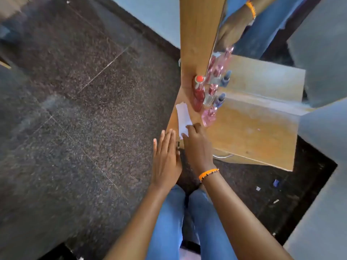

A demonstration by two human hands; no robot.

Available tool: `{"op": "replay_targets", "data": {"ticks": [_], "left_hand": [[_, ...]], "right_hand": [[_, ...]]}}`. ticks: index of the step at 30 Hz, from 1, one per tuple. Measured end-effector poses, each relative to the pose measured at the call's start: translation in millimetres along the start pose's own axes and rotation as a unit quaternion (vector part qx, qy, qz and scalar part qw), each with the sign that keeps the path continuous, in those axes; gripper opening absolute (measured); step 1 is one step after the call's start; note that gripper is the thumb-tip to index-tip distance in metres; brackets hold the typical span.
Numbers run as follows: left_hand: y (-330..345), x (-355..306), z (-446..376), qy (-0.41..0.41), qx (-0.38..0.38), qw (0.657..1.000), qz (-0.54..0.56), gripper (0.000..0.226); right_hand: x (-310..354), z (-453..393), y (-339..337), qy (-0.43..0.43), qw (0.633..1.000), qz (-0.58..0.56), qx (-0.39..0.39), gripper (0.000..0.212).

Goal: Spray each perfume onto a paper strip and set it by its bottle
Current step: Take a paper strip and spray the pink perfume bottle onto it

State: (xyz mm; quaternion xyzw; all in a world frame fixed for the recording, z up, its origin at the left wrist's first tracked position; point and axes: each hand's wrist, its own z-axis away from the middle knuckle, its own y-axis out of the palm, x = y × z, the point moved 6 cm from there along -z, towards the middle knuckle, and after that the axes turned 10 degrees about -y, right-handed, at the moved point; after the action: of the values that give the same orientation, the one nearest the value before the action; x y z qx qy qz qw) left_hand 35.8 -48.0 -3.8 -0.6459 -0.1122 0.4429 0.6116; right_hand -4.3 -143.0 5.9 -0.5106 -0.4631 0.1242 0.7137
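The right hand (196, 145) is stretched forward, palm down, its fingertips pinching the near end of a white paper strip (183, 117). The left hand (166, 158) is held open and flat just beside it, fingers extended, gripping nothing. A pink perfume bottle (209, 116) stands just beyond the right fingertips.

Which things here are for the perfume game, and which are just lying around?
For the job:
- red bottle
- pink bottle
- clear bottle
- blue bottle
- paper strip under the right hand

Just lying about:
- scraps on the floor
- mirror
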Motion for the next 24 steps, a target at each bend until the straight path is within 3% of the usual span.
{"op": "replay_targets", "data": {"ticks": [6, 17, 24], "left_hand": [[26, 23, -20, 0.015, -0.059, 0.996, 0.067, 0.057], [48, 28, -30, 0.076, -0.173, 0.979, 0.08, 0.052], [36, 26, -32, 0.083, -0.159, 0.982, 0.065, 0.052]], "right_hand": [[-13, -15, 21, 0.039, 0.996, 0.053, -0.061, 0.028], [-30, -8, 24, 0.06, 0.97, -0.064, -0.228, 0.018], [-31, -9, 18, 0.079, 0.969, -0.084, -0.221, 0.027]]}}
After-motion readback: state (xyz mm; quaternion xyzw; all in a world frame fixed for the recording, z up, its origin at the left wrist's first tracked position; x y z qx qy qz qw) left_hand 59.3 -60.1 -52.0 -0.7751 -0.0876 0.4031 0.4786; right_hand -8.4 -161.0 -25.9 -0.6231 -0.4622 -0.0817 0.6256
